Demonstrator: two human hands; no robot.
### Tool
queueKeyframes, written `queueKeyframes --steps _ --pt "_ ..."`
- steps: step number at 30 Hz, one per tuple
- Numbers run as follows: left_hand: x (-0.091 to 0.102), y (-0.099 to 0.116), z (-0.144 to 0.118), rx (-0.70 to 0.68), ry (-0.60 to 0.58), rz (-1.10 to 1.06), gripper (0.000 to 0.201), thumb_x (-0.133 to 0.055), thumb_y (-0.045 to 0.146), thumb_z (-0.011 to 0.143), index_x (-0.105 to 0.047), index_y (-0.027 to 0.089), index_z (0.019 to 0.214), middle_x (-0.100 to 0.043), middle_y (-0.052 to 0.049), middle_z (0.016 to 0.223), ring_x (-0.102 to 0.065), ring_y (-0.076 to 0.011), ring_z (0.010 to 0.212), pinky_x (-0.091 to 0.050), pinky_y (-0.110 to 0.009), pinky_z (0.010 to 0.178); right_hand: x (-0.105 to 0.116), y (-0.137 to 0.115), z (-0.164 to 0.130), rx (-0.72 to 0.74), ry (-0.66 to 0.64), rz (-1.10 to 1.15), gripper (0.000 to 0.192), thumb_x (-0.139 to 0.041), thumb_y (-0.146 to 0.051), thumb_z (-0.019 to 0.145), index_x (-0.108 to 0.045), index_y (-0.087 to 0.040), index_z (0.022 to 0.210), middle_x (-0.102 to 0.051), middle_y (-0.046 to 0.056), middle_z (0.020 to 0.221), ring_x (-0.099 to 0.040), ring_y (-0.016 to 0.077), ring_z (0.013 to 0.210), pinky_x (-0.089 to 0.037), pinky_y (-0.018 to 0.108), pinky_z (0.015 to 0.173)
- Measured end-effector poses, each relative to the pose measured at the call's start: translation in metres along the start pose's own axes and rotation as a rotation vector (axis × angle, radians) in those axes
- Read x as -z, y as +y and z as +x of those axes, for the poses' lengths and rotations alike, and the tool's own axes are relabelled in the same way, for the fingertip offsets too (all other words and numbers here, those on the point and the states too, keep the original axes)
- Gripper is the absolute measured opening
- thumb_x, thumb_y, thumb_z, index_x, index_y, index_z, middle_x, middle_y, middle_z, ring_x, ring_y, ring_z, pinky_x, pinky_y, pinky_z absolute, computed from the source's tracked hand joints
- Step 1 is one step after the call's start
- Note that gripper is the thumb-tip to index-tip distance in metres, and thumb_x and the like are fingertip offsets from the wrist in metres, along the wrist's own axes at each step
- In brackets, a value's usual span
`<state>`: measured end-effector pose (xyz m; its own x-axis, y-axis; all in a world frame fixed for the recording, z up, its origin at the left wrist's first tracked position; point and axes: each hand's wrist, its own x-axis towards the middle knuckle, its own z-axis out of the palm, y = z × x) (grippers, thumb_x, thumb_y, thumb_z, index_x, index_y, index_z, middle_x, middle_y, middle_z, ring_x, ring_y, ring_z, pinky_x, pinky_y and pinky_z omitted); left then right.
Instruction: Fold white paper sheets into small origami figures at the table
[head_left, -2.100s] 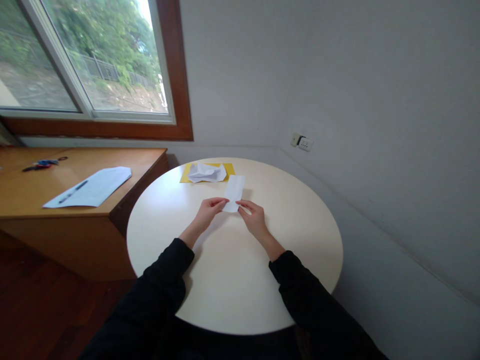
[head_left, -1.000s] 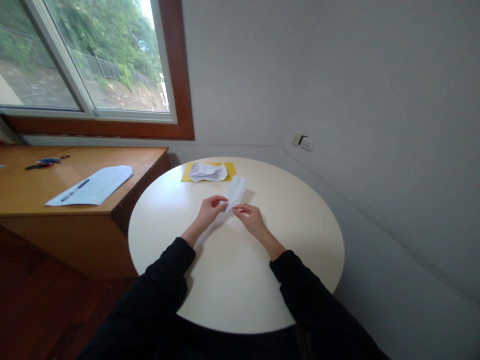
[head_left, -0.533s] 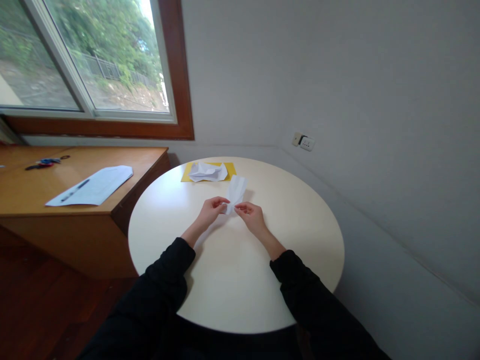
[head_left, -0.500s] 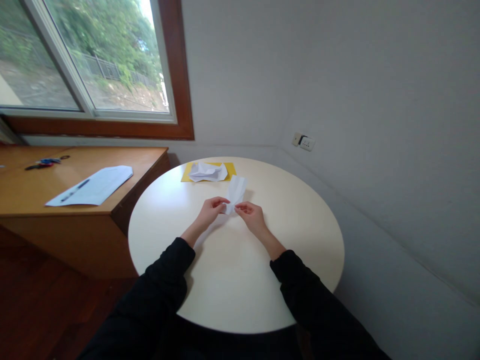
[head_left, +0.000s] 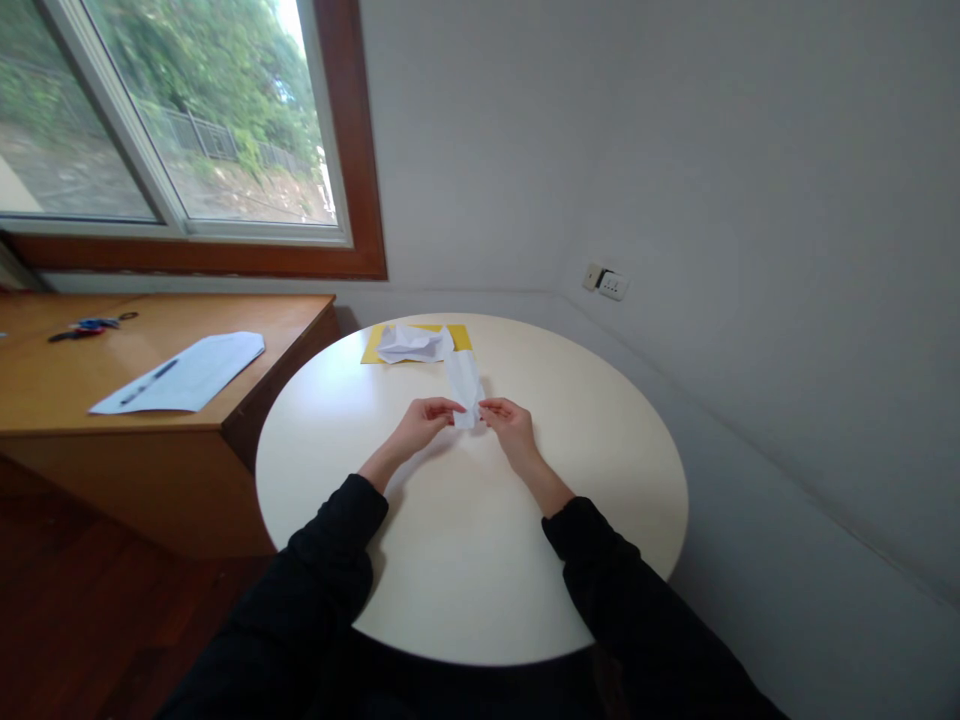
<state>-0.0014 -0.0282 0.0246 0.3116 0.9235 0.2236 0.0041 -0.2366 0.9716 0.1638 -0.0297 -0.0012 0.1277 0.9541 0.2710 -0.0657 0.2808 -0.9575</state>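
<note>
A narrow folded white paper (head_left: 464,385) stands raised above the round cream table (head_left: 465,560), its far end pointing away and slightly left. My left hand (head_left: 424,420) pinches the paper's near end from the left. My right hand (head_left: 510,428) pinches the same end from the right. Both arms wear black sleeves.
A crumpled white paper (head_left: 411,342) lies on a yellow sheet (head_left: 457,337) at the table's far edge. To the left stands a wooden desk (head_left: 45,390) with a white sheet (head_left: 187,372), a pen (head_left: 148,383) and keys (head_left: 82,326). Grey walls close in on the right, with a socket (head_left: 609,286).
The paper was lifted off the table and its far end swung from pointing right to pointing slightly left. Both hands kept hold of the near end.
</note>
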Motion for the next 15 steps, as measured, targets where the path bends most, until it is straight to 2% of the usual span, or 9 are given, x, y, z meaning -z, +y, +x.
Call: queueKeyframes --steps 3,8,15 --pt "0.0008 -0.0024 -0.0002 -0.027 -0.028 0.039 0.021 -0.059 0.018 0.061 -0.068 0.013 0.079 -0.068 -0.005 0.075 -0.059 -0.0137 0.067 -0.045 -0.025 0.065 0.0005 -0.0012 -0.0002 -0.012 0.000 -0.018 0.019 -0.065 -0.030 0.059 -0.063 -0.017 0.073 -0.067 0.004 0.073 -0.060 0.0154 0.067 -0.047 0.029 0.065" --pt "0.0012 -0.0023 -0.0011 -0.007 -0.011 0.082 0.020 -0.061 0.023 0.064 -0.068 0.012 0.080 -0.069 -0.006 0.077 -0.060 -0.0154 0.069 -0.045 -0.027 0.067 0.0006 -0.0016 -0.0009 -0.014 0.006 -0.025 0.020 -0.065 -0.031 0.059 -0.063 -0.016 0.073 -0.067 0.005 0.075 -0.060 0.0159 0.069 -0.047 0.029 0.064" --pt "0.0010 -0.0004 -0.0011 0.018 -0.036 0.102 0.021 -0.067 0.027 0.060 -0.068 0.012 0.075 -0.069 -0.007 0.075 -0.061 -0.0173 0.069 -0.047 -0.028 0.067 0.0007 -0.0012 -0.0001 -0.018 0.028 -0.037 0.021 -0.066 -0.031 0.058 -0.064 -0.016 0.073 -0.067 0.005 0.074 -0.060 0.0164 0.069 -0.047 0.029 0.064"
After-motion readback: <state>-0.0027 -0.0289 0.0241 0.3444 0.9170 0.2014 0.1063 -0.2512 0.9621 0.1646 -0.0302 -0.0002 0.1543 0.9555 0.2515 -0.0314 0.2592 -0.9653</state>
